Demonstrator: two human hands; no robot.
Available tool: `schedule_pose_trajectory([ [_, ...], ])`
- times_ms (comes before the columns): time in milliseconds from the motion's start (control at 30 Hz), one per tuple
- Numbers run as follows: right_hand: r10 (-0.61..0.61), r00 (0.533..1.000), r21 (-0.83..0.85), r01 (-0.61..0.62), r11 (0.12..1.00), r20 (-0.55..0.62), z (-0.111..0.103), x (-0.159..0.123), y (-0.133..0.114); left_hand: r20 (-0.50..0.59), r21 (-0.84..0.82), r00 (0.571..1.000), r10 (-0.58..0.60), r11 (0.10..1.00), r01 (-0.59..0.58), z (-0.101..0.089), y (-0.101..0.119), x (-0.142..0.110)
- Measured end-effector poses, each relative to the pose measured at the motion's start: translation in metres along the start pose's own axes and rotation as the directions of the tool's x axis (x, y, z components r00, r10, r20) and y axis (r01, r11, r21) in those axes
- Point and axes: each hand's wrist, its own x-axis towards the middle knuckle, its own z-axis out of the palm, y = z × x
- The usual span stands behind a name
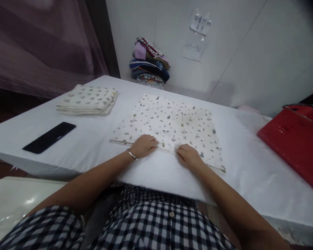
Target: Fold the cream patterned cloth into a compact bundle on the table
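Close to where I stand, at the near side of the white-covered bench [159, 175], a person wears a black-and-white checked shirt [146, 225]. Low beside the left arm is a pale, shiny surface [23, 194].

The left hand [144, 146], with a silvery bracelet [131, 154] at its wrist, and the right hand [190, 155] both rest on the near edge of a patterned cloth [169, 119], with a short part of this edge showing between them. The fingers of each hand are bent and kept together, so the grip looks narrow, but I cannot tell if it pinches the cloth or only presses it. The cloth lies flat in the middle of the bench, off-white with small scattered figures.

To its left lies a black flat object [49, 137], and to its right stands a red basket [297, 142]. Behind the black object is a thick folded cloth [88, 99] with grey motifs.

Further away, a pile of textiles [150, 64] is near the wall [250, 38], where two written papers [193, 47] hang, the lower one saying "45-50". At far left hangs a purplish curtain [41, 45].
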Motion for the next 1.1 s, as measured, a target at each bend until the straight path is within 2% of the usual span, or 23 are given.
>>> schedule_pose_trajectory([
  [133, 0.014, 1.0, 0.05, -0.014, 0.999, 0.001, -0.004, -0.001, 0.0, 0.015, -0.009, 1.0, 0.025, 1.0, -0.025, 0.0, -0.001, 0.001],
  [300, 0.1, 0.995, 0.154, -0.1, 0.983, 0.006, -0.003, -0.002, 0.004, 0.032, -0.087, 0.999, -0.022, 0.996, 0.024, 0.001, -0.002, 0.003],
  [467, 0.133, 0.991, 0.142, -0.134, 0.981, 0.018, -0.001, -0.002, 0.006, 0.038, -0.132, 0.998, -0.051, 0.99, 0.056, 0.0, -0.002, 0.005],
  [733, 0.208, 0.978, 0.13, -0.211, 0.969, 0.036, -0.003, 0.002, 0.004, 0.083, 0.012, 0.993, -0.084, 0.996, 0.083, 0.0, 0.006, 0.011],
  [833, 0.179, 0.983, 0.05, -0.181, 0.982, 0.039, -0.004, 0.004, 0.001, 0.063, 0.064, 0.992, -0.11, 0.992, 0.106, 0.004, 0.008, 0.012],
  [933, 0.126, 0.992, -0.012, -0.126, 0.992, 0.025, -0.004, 0.005, -0.002, 0.048, 0.113, 0.995, -0.085, 0.99, 0.079, 0.008, 0.006, 0.01],
  [1100, 0.142, 0.99, -0.007, -0.142, 0.99, 0.004, -0.002, 0.005, -0.002, 0.042, 0.147, 0.997, -0.06, 0.988, 0.054, 0.01, 0.005, 0.007],
])
